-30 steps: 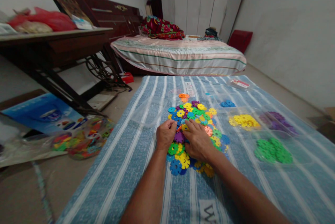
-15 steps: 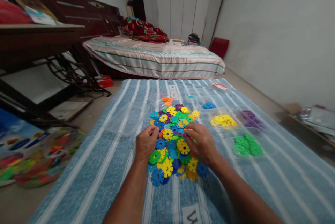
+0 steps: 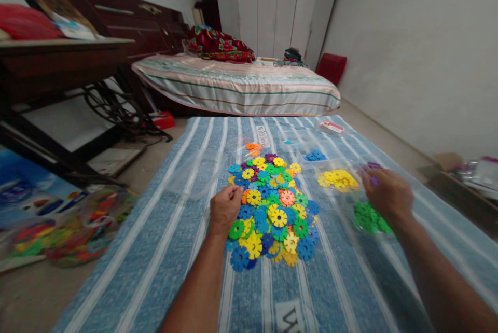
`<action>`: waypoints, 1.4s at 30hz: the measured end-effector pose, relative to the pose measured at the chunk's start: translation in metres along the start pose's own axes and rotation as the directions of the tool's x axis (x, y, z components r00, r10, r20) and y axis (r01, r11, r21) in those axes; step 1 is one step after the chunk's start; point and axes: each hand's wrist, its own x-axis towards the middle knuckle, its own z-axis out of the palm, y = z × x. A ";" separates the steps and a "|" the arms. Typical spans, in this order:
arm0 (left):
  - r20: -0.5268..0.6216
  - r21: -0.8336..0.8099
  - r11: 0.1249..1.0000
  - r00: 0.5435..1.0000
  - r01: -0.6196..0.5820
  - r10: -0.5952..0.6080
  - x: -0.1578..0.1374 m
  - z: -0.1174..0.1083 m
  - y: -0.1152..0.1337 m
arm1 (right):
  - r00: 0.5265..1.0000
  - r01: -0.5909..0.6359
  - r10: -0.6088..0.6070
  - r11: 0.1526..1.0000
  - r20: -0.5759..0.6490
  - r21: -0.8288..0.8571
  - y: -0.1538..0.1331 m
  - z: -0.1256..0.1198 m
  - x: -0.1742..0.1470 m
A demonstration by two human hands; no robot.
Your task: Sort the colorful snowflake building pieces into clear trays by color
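Note:
Low on the cloth lies a heap of mixed notched plastic flower discs point(image 3: 272, 208), in yellow, blue, green, orange and purple. My left hand point(image 3: 226, 207) rests at the heap's left edge, its fingers pinched together; anything between them is hidden. Over at the right, my right hand point(image 3: 389, 193) hangs above the purple flower discs point(image 3: 374, 166) in a clear tray. That hand is smeared by motion, and purple shows by its curled fingers, either a held disc or the pile. Yellow flower discs point(image 3: 337, 179) and green flower discs point(image 3: 369, 218) sit beside it in clear trays.
Blue discs point(image 3: 315, 155) and orange discs point(image 3: 253, 148) lie toward the back. A clear empty tray point(image 3: 194, 175) stands left of the heap. A small red-and-white box point(image 3: 331, 127) is near the far edge. Beyond stands a bed point(image 3: 241, 89); a sewing-machine table point(image 3: 62, 58) is left.
My right hand has moved right from the heap, where it held a purple flower disc, to the purple tray. My left hand keeps its place. The view has turned slightly left.

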 end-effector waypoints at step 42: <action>-0.195 0.200 0.979 0.977 -0.050 0.089 0.003 -0.001 -0.008 | 0.940 0.102 -0.301 0.703 0.164 0.704 -0.190 0.027 -0.017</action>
